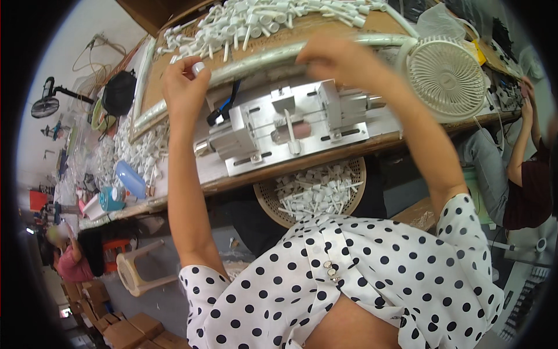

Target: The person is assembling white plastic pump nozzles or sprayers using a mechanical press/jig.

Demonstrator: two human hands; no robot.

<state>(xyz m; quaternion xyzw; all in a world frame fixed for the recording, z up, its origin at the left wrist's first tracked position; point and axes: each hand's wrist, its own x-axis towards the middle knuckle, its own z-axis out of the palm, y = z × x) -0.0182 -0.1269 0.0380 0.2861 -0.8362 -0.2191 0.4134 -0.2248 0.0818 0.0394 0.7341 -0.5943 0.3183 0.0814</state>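
Observation:
At the near left edge of a framed cardboard tray (152, 87), my left hand (185, 87) pinches a small white cap (198, 68) between thumb and fingers. My right hand (343, 61) is smeared by motion above the tray's front rail, so I cannot make out its fingers or anything in them. Between my forearms lies a metal clamping fixture (244, 152) with a block at each side. A white cap with a thin stem (293, 144) rests in the fixture's middle, stem pointing away from me. Many loose white stemmed caps (256, 20) are heaped in the tray.
Below the bench edge, a round basket (263, 200) holds more white caps. A white fan (446, 78) stands right of the fixture. More caps (131, 151), a blue scoop (131, 179) and a teal container (110, 199) lie to the left. Another person (529, 180) sits far right.

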